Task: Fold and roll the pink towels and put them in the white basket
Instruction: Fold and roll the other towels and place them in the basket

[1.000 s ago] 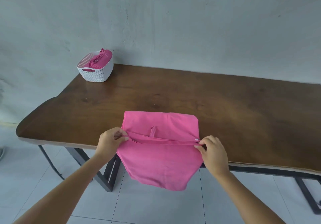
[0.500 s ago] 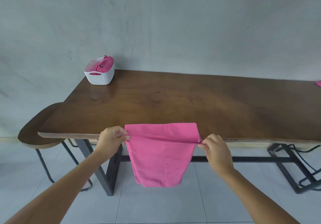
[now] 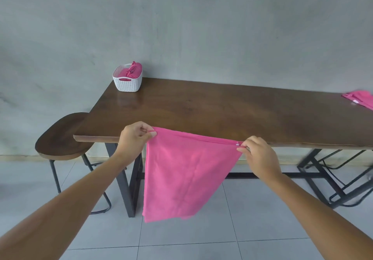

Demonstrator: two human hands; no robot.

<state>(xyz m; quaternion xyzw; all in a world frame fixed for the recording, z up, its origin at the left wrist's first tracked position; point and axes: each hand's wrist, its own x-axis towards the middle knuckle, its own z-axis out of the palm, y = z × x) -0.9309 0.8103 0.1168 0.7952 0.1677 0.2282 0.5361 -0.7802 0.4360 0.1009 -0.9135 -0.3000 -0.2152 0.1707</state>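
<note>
pink towel (image 3: 187,177) now off table (image 3: 201,110)

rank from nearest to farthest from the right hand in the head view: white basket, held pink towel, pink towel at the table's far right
1. Held pink towel: pinched by the right hand.
2. Pink towel at the table's far right: to its right, farther back.
3. White basket: far left corner.

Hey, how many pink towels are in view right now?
3 at least: one towel hanging between the left hand and right hand, one at the table's far right, and pink cloth in the white basket, possibly several.
</note>
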